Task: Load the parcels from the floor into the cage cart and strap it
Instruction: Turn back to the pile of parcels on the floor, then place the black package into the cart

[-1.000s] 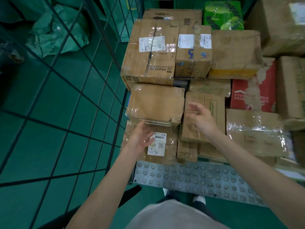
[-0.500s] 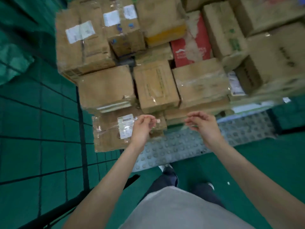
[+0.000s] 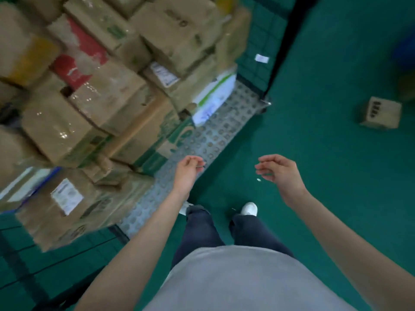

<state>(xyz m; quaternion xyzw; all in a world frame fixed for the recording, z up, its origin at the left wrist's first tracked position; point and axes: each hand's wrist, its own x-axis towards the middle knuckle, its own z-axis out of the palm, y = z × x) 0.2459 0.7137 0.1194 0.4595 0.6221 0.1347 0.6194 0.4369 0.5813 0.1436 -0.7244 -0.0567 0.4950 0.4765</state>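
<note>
The cage cart's studded metal floor (image 3: pixel 215 140) runs diagonally through the view, stacked with several brown cardboard parcels (image 3: pixel 94 102) up to the upper left. One small cardboard parcel (image 3: pixel 380 112) lies alone on the green floor at the right. My left hand (image 3: pixel 187 172) hangs over the cart's front edge, fingers loosely curled, holding nothing. My right hand (image 3: pixel 279 170) hovers over the bare green floor, fingers relaxed and empty. Neither hand touches a parcel.
The cart's dark corner post (image 3: pixel 278 48) rises at the upper middle, and its wire side panel (image 3: pixel 33 265) shows at the lower left. A white slip (image 3: pixel 262 58) lies behind the cart. My feet (image 3: pixel 249 208) stand on the green floor beside the cart.
The view has swung right, away from the stacked parcels toward the open floor. Both hands have drawn back from the cart and now hang empty in front of me.
</note>
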